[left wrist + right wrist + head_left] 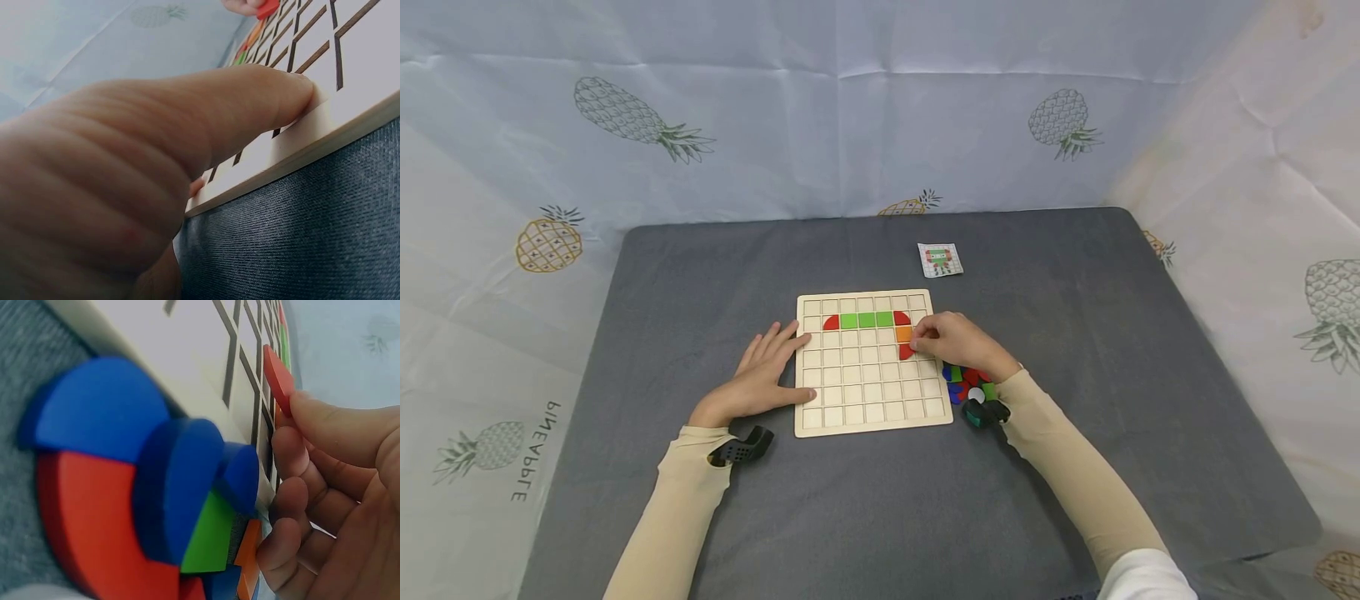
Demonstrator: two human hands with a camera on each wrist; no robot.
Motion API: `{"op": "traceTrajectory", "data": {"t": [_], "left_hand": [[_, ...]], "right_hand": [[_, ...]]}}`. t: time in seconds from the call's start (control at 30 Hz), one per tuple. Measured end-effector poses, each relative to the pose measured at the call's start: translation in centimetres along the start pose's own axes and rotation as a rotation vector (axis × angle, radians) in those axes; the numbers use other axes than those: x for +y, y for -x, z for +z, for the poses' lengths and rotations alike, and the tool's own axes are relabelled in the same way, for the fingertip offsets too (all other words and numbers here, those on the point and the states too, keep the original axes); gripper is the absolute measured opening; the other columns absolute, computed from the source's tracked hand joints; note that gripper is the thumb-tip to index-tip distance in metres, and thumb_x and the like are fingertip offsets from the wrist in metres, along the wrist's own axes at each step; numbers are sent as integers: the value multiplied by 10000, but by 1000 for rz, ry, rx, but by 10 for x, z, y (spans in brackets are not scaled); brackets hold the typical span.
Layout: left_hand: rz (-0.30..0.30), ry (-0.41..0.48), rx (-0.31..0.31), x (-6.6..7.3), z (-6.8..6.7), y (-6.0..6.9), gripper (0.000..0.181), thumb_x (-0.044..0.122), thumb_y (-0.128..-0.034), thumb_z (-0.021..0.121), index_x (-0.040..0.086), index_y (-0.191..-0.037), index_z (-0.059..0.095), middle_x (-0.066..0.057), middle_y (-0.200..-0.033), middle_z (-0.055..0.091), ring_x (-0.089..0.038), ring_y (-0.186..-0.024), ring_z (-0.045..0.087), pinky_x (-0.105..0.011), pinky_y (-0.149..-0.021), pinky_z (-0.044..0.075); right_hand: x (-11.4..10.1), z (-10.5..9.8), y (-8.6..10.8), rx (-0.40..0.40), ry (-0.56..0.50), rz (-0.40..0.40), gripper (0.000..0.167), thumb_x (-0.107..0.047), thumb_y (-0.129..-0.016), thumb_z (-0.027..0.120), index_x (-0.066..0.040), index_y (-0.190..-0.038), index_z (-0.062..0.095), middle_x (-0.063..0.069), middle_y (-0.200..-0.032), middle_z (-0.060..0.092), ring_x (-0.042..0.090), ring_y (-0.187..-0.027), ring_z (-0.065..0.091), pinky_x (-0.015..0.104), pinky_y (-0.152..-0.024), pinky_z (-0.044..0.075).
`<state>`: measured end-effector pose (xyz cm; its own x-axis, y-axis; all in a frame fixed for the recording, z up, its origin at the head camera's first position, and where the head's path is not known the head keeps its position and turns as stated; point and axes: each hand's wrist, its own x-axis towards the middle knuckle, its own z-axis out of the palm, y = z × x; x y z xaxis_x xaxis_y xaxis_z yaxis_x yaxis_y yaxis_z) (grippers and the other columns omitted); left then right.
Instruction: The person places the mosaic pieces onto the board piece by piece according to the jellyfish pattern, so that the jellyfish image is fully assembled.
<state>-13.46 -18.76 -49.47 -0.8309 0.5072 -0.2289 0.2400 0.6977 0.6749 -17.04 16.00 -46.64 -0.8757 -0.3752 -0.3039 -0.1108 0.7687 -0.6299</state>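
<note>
My right grip (961,340) is clamped on a red piece (279,379), pinched between thumb and fingertip at the right side of the board (872,428). My left grip (762,379) has its fingers spread apart, touching the board's left edge. Loose blocks (972,377) lie just beside the board's right edge, a card (940,260) beyond it.

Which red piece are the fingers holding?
The red piece below the orange square in the head view, pinched by the right hand. Other red ones flank the green row or lie in the pile beside the board.
</note>
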Motion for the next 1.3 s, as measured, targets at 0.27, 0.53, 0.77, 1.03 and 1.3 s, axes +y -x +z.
{"op": "traceTrajectory", "data": {"t": [0.27, 0.53, 0.77, 1.03, 1.3], "left_hand": [[1, -3, 6, -1, 1, 0, 946, 434, -871, 757, 164, -1620, 248, -97, -1727, 51, -338, -1595, -91, -568, -1265, -71], [-6, 2, -2, -1, 1, 0, 930, 428, -879, 747, 175, -1621, 247, -84, -1729, 40, -331, -1596, -100, -567, -1266, -76], [-4, 1, -1, -2, 1, 0, 937, 439, -879, 746, 178, -1623, 240, -80, -1730, 32, -331, -1596, -101, -569, -1265, -74], [-5, -2, 0, -1, 0, 0, 938, 438, -874, 751, 179, -1621, 247, -80, -1730, 37, -330, -1596, -98, -565, -1266, -75], [3, 1, 3, -1, 0, 1, 936, 441, -879, 752, 161, -1619, 252, -107, -1727, 42, -355, -1593, -93, -578, -1262, -80]], "right_hand": [[0, 2, -3, 13, 44, -9, 128, -211, -990, 662, -118, -980, 748, 13, -865, 711, 143, -723, 538, 253, -629, 422], [-2, 5, -3, 22, 53, 14, 120, -236, -989, 665, -136, -985, 730, 7, -848, 689, 156, -712, 544, 269, -630, 424], [0, 7, -3, 29, 63, 7, 117, -251, -986, 672, -139, -980, 702, 0, -800, 665, 148, -673, 534, 265, -608, 412], [-1, 9, -3, 63, 68, 4, 157, -274, -973, 693, -123, -972, 651, 13, -794, 626, 148, -664, 526, 261, -600, 407], [-6, 2, 1, 43, -15, 31, 285, -434, -983, 644, -150, -983, 631, 15, -800, 612, 172, -660, 516, 284, -572, 405]]}}
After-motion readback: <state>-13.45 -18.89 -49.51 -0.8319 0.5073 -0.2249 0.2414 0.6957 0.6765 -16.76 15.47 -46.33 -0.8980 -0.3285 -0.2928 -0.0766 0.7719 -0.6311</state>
